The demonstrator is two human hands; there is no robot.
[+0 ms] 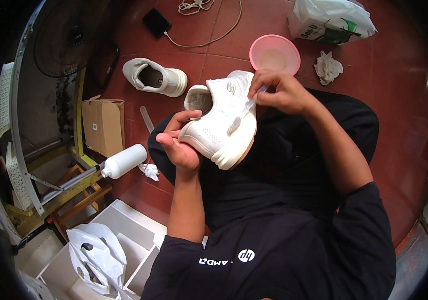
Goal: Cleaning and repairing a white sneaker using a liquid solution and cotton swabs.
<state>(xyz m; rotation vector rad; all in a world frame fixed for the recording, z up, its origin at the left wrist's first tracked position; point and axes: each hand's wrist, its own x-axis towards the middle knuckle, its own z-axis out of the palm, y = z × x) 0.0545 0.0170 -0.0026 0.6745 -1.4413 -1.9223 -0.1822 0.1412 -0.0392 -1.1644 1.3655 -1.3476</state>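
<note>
A white sneaker point(214, 130) is held up over my lap, its sole facing right and its opening to the left. My left hand point(183, 150) supports it around the heel, with the thumb apart and the fingers behind the collar. In my right hand point(281, 92) is a pale toothbrush point(247, 109), gripped by its handle. The brush head touches the side of the sneaker just above the midsole. Its mate, another white sneaker point(175, 82), rests on the floor at the far left, beyond my knee.
On the red tiled floor point(399, 150) beyond my legs are a pink basin point(294, 52), a crumpled cloth point(328, 67), a plastic bag point(331, 22) and a phone point(156, 23) on a cable. To my left lie a white bottle point(126, 161), a cardboard box point(104, 125) and a white drawer unit point(134, 220).
</note>
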